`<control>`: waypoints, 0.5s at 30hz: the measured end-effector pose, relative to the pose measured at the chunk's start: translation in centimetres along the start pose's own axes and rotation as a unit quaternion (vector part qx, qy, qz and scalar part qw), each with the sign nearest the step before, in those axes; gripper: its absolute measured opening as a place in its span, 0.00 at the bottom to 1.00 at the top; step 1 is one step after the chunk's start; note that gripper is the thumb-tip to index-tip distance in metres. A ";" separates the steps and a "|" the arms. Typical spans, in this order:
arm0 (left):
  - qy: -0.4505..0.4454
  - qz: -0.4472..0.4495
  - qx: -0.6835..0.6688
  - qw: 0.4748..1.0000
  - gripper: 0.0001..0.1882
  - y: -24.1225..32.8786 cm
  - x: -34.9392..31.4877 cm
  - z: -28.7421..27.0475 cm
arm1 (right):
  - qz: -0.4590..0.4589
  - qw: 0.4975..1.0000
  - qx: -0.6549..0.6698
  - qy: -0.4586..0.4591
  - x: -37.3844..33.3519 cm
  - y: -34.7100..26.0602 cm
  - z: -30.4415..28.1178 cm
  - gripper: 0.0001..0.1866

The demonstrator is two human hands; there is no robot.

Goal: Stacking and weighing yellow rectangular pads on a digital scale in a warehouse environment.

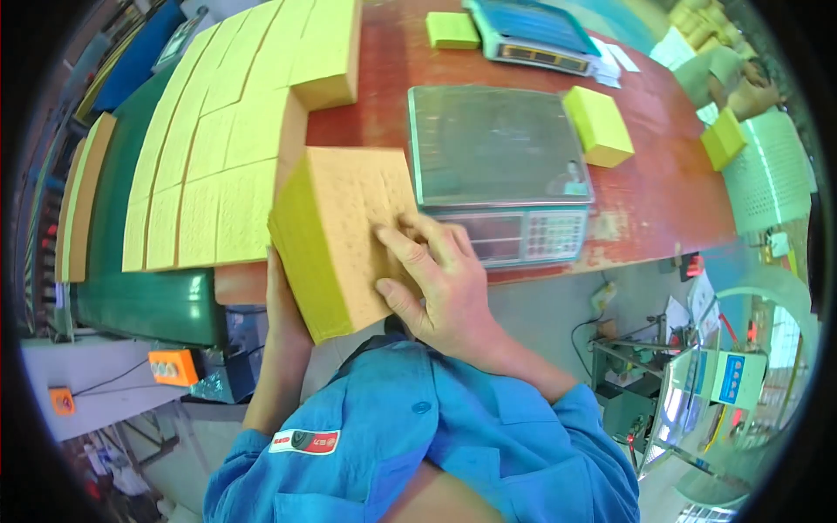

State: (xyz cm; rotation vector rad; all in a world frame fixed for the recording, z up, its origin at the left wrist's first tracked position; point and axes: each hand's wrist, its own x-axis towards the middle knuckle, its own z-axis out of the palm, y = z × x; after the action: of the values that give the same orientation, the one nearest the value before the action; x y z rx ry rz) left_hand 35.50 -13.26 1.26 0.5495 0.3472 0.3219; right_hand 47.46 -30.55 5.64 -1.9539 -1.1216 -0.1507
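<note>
A thick yellow block (pixel 362 231), seemingly a stack of coarse paper with rows of small marks on its face, is tilted in front of my chest. My left hand (pixel 286 301) grips it from its left side, with most of the fingers hidden behind it. My right hand (pixel 440 275) lies against the marked face, thumb and fingers apart and slightly bent. Just beyond the block, at left, many similar yellow blocks (pixel 209 139) stand in tight rows. To the right of the block is a digital scale (pixel 497 144) with a bare metal plate.
A smaller yellow block (pixel 600 126) sits right of the scale on the red table (pixel 671 174). Farther back are a second scale (pixel 536 35) and another small block (pixel 452 30). At far right, a person's hand (pixel 751 94) is near a yellow piece (pixel 724 139). An orange socket box (pixel 173 368) is at lower left.
</note>
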 end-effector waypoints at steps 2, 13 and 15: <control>-0.071 -0.002 -0.031 0.997 0.37 -0.8 3.2 3.1 | -0.049 0.999 -0.017 0.005 2.3 -0.5 -3.7 0.24; -0.056 -0.093 -0.076 0.991 0.35 -12.9 22.6 14.9 | -0.058 0.979 -0.165 0.106 10.6 18.0 -13.4 0.16; 0.022 -0.061 0.015 0.998 0.35 -12.7 23.1 14.6 | -0.044 0.988 -0.099 0.106 10.4 19.9 -13.1 0.16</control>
State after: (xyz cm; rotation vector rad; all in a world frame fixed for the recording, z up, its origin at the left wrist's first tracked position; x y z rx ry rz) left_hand 64.53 -21.17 0.41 0.5482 0.4271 0.2111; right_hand 72.42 -37.88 6.60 -2.0063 -1.0838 -0.5237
